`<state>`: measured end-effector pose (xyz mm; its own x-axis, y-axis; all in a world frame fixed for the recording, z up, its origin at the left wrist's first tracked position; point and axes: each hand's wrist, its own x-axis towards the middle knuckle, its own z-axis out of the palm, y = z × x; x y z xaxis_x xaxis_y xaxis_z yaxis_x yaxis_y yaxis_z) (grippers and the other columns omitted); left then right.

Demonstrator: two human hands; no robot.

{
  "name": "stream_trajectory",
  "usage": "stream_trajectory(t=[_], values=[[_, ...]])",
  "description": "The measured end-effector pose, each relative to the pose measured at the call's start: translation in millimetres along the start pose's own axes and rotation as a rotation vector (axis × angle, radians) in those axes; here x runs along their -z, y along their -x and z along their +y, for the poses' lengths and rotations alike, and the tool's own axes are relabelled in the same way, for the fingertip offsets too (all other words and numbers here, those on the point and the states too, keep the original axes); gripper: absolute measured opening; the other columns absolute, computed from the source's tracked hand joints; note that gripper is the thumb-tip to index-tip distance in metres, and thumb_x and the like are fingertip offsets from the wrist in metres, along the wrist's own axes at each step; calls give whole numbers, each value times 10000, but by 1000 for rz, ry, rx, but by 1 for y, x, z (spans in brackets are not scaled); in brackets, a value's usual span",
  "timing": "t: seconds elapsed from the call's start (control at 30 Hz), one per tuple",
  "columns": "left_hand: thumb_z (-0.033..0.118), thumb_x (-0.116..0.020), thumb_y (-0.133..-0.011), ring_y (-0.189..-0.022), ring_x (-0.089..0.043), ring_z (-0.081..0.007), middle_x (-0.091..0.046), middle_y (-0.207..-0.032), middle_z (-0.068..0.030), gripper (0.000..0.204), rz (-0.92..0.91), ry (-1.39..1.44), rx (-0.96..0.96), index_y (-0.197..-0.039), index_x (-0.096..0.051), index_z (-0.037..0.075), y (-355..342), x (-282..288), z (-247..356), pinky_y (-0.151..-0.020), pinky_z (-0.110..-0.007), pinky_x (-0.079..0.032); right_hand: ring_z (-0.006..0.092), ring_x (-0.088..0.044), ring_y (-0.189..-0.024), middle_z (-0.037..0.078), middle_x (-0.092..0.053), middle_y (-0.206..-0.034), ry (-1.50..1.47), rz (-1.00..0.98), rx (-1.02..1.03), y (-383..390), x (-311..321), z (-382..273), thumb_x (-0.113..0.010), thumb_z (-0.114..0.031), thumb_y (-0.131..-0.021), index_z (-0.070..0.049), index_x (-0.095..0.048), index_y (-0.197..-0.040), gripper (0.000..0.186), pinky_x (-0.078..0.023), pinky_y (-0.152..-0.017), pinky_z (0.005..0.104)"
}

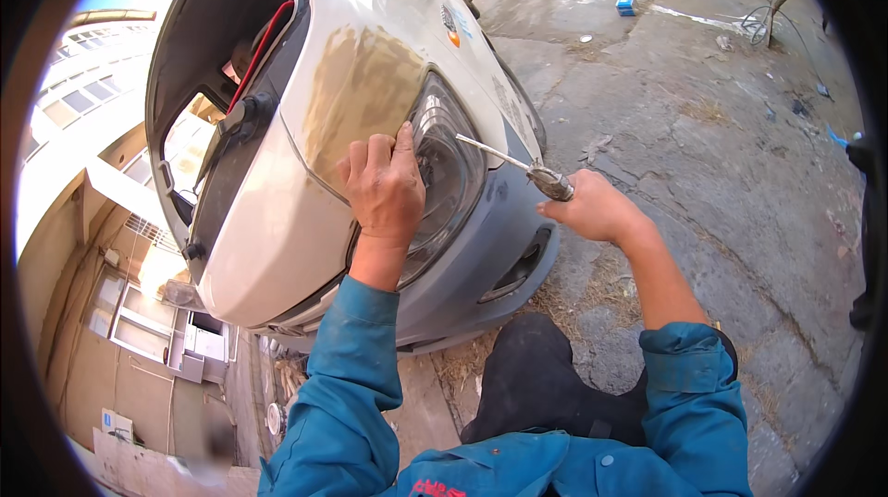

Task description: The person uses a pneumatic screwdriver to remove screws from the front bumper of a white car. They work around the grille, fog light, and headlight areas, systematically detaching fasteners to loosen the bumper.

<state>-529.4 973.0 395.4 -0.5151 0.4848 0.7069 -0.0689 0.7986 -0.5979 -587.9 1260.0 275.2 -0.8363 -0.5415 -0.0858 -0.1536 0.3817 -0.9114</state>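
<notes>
My left hand point(384, 184) rests against the van's front, at the border between the bonnet panel and the headlight point(442, 184). Its fingers are curled, and what they hold, if anything, is hidden beneath them. My right hand point(595, 208) is closed round metal pliers point(552, 183), whose handles are mostly covered. From the plier jaws a thin pale rod point(497, 153) reaches left, its tip over or close to the headlight's outer side. Above my left hand, the white panel has a tan, patchy sanded area point(356, 81).
Below the headlight runs a grey bumper point(495, 247). The windscreen opening point(217, 53) is at upper left, with a red strip point(264, 53) inside. On the concrete ground point(666, 127) lies a small blue box point(626, 6). A building point(92, 229) stands left.
</notes>
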Motion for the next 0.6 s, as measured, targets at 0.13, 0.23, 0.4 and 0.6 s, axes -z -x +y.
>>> stream_trajectory(t=[0.13, 0.23, 0.4, 0.6], values=[[61, -801, -947, -957, -650, -271, -690, -966, -48, 269, -51, -31, -11, -1214, -843, 67, 5, 5, -2, -875, -425, -474, 487, -761, -977, 328, -790, -1010, 0, 17, -8, 5, 3, -6, -830, -402, -958, 71, -807, -1117, 499, -593, -937, 520], [76, -754, -943, -940, -637, -274, -657, -947, -53, 223, -30, -25, -11, -1150, -828, 42, 11, 13, -4, -848, -426, -468, 487, -758, -971, 325, -791, -1009, -15, 22, -3, 8, 6, -5, -827, -388, -964, 55, -811, -1132, 474, -593, -939, 519], [84, -749, -964, -952, -646, -267, -667, -954, -51, 208, -16, -12, -7, -1152, -828, 42, 10, 17, -2, -850, -418, -471, 494, -749, -975, 328, -790, -1018, -14, 32, -16, 10, 11, -3, -820, -371, -974, 48, -810, -1151, 455, -592, -946, 513], [72, -741, -992, -913, -635, -263, -653, -923, -51, 209, 26, -29, -25, -1176, -828, 27, -5, -5, 9, -826, -419, -470, 507, -747, -979, 331, -786, -1011, 7, 33, 7, 7, 6, 0, -832, -388, -960, 56, -806, -1135, 479, -594, -943, 516]])
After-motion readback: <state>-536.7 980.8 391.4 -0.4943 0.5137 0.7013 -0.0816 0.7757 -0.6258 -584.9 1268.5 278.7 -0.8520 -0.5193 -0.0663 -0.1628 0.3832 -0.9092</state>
